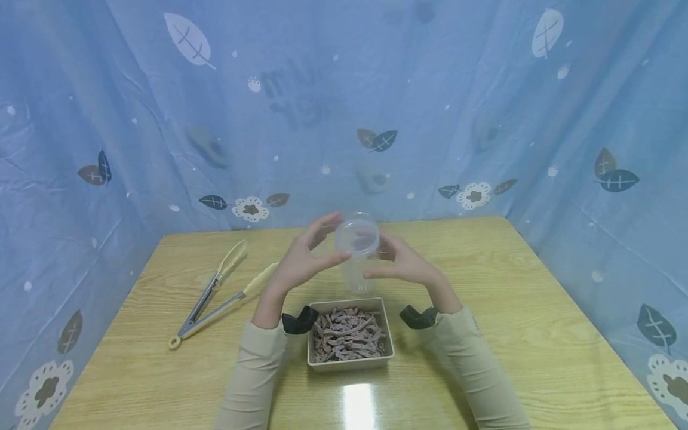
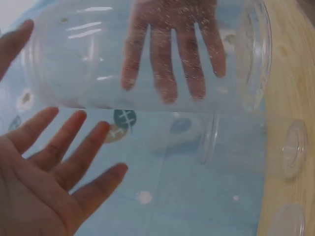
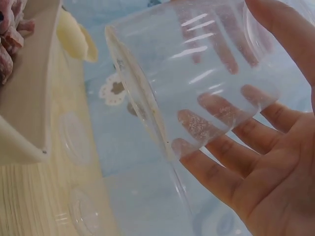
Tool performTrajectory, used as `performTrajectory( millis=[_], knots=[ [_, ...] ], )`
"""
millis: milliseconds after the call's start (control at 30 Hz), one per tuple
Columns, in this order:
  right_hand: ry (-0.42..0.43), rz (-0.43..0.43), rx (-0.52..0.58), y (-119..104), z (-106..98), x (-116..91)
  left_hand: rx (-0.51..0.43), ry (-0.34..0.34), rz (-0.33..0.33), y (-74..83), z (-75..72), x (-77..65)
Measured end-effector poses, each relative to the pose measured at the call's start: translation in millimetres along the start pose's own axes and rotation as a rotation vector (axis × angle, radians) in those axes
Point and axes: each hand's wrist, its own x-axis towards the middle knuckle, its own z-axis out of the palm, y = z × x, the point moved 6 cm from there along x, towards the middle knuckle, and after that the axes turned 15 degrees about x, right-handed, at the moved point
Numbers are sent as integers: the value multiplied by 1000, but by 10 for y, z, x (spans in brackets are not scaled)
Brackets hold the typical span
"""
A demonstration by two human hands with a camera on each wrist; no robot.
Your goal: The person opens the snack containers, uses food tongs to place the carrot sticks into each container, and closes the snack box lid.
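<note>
Jar of clear, cylindrical plastic (image 1: 359, 273) is between our left hand (image 1: 301, 260) and right hand (image 1: 405, 263); fingers spread, nearly straight, not clamped. We can't tell if left touches. Step looks like positioning; next move probably needs steady two-sided support. Walls look glossy, see-through, speckled.

Bright, diffuse light leaves a white glare on the tabletop (image 1: 358, 382), nearer the body than the left hand (image 1: 300, 258), and striped reflections on the clear container (image 3: 162, 78), hazy in the head view, beside the right hand (image 3: 278, 179).
</note>
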Motion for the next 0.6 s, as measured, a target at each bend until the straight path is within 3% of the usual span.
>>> performTrajectory(
  millis=[167,267,433,600],
  knots=[
    [-25,15,-3,2,49,-1,-32,-74,-9,-10,85,10],
    [-29,15,-25,3,73,5,-42,-79,-11,-18,131,24],
    [2,-13,-99,25,67,26,41,0,-26,-8,120,35],
    [91,32,-211,150,-15,32,121,100,-35,33,82,34]
  ],
)
